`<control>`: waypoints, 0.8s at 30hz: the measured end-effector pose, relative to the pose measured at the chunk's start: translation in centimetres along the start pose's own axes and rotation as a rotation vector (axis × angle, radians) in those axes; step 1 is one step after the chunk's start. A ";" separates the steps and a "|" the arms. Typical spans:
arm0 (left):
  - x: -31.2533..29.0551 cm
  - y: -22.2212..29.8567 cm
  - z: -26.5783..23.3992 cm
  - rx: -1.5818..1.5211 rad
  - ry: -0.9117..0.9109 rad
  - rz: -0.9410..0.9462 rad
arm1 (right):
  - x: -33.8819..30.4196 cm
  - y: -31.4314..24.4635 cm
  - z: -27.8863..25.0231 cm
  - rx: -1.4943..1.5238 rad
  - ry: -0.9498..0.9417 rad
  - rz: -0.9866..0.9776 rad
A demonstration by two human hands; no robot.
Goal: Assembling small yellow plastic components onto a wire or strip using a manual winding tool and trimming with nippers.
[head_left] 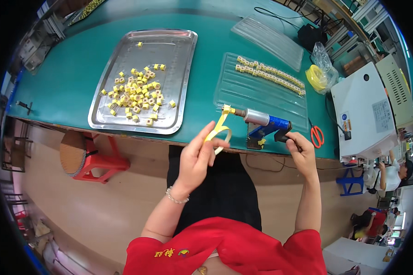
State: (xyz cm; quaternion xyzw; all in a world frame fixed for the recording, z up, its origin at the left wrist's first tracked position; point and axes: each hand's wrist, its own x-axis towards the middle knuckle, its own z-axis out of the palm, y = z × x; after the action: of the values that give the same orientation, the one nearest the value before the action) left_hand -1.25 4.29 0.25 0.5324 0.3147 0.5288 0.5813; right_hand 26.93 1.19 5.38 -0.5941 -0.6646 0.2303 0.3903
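My left hand (199,156) is closed on a roll of yellow tape (225,135), pinched by the thumb and fingers. A strip of that tape runs up to a small yellow-wrapped coil (227,109) on the tip of a hand-cranked winder (257,117). The winder has a silver barrel and a blue body, and sits at the table's front edge. Around its black crank handle (285,135), at the right end, my right hand (301,149) is closed. A metal tray (179,82) to the left holds many loose small yellow coils (140,91) with pins.
A clear plastic tray (225,87) with rows of coils (270,75) lies behind the winder; another clear tray (270,41) is farther back. Orange-handled scissors (316,136), a yellow tape roll (315,77) and a white machine box (365,110) are right. A red stool (101,160) stands left.
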 end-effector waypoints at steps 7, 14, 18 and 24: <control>-2.5 0.1 2.7 0.273 0.100 0.212 | -2.6 -1.0 0.6 0.046 0.071 0.015; -2.3 -0.4 2.3 0.430 0.131 0.210 | -2.6 -3.1 -0.5 0.184 0.192 -0.010; -2.0 -0.4 2.7 0.419 0.126 0.191 | 0.5 -2.8 -2.3 0.147 0.341 -0.161; -1.5 -0.2 3.4 0.412 0.141 0.182 | 5.3 1.7 0.0 0.135 0.288 -0.033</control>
State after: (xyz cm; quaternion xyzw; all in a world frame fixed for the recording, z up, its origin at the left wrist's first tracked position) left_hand 1.56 1.91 0.60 0.6276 0.4063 0.5397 0.3869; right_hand 28.03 6.69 5.35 -0.5824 -0.5945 0.1804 0.5242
